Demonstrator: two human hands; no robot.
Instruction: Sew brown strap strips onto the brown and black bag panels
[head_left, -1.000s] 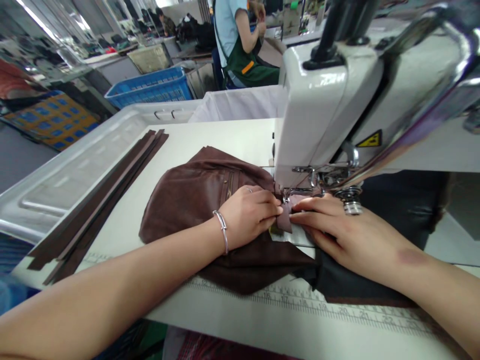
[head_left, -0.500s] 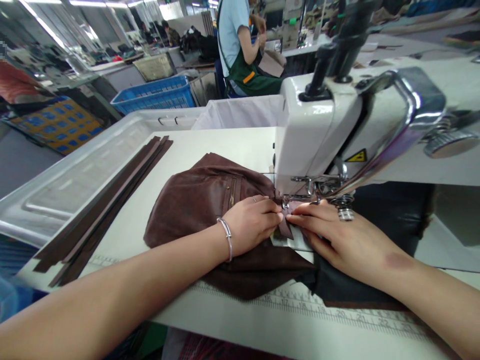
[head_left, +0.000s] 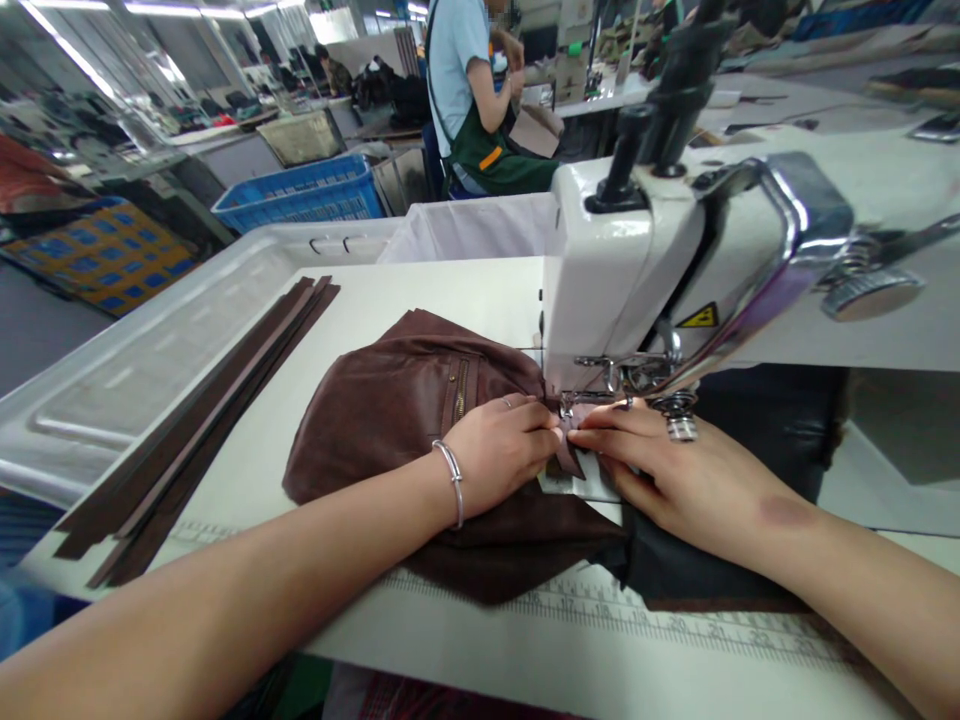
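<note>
A brown leather bag piece [head_left: 367, 415] with a short metal zipper [head_left: 460, 392] lies on the sewing machine's white bed. My left hand [head_left: 495, 455], a bracelet at its wrist, presses on its right part, fingers together and tips close to the presser foot [head_left: 568, 405]. From the other side my right hand [head_left: 675, 465] has its fingers closed at a small mauve-brown strip [head_left: 571, 458] under the foot. Both hands' fingertips nearly meet at this strip. Black material [head_left: 705, 575] extends beneath my right hand. The sewing machine head [head_left: 592, 265] stands above; the needle itself is hard to make out.
Long brown leather strips [head_left: 202, 420] lie at the bed's left, beside a translucent plastic tray [head_left: 112, 400]. A printed ruler [head_left: 600, 608] runs along the front edge. Behind stand a white-lined bin [head_left: 465, 228] and a blue crate [head_left: 300, 195]; a seated co-worker [head_left: 461, 90] handles material.
The whole view has shifted slightly left. Both hands keep nearly the same place at the presser foot, and the leather has barely moved.
</note>
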